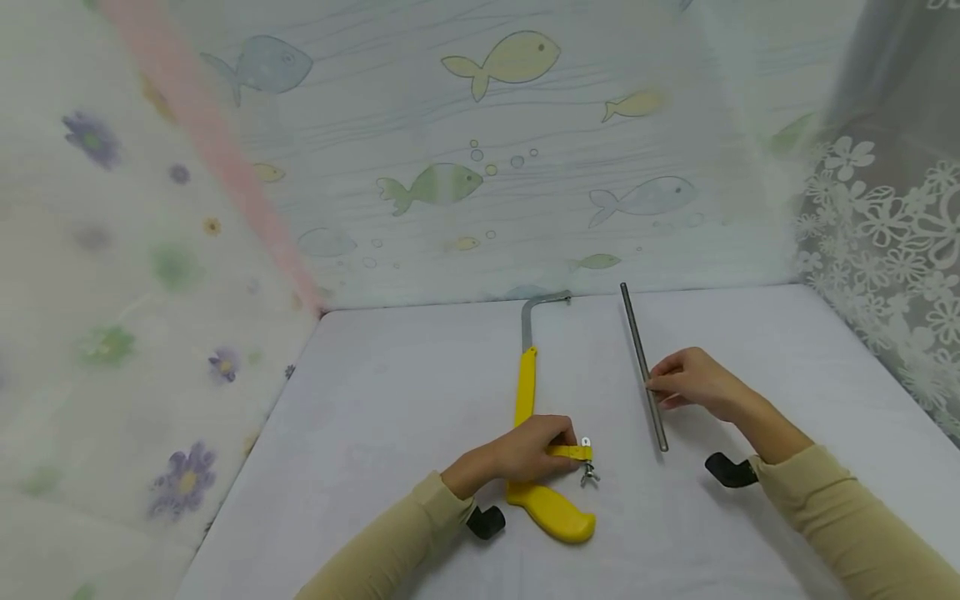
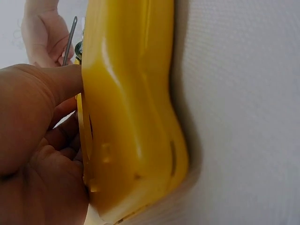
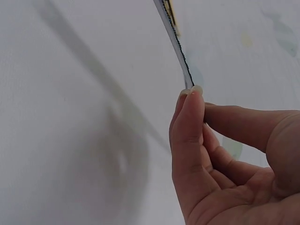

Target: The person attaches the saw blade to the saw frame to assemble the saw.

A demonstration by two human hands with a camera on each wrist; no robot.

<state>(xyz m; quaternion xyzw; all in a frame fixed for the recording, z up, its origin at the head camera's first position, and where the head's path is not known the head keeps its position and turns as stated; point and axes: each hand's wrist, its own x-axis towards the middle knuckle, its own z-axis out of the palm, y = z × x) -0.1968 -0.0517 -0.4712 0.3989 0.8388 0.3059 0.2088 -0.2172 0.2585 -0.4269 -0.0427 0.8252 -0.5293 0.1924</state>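
Yellow hacksaw frame (image 1: 534,433): flat on white table (image 1: 390,392), gripped near handle by left hand (image 1: 525,454). Saw blade (image 1: 643,367): right of frame, pinched by right hand (image 1: 693,383).

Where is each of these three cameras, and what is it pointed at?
Head: worn on the head, looking down at the table; both sleeves show, left hand on the yellow saw frame, right hand on the saw blade.
Left wrist: close beside the saw frame's handle, with the left hand's fingers.
Right wrist: beside the right hand's fingers pinching the saw blade.
Shared: all views show the blade.
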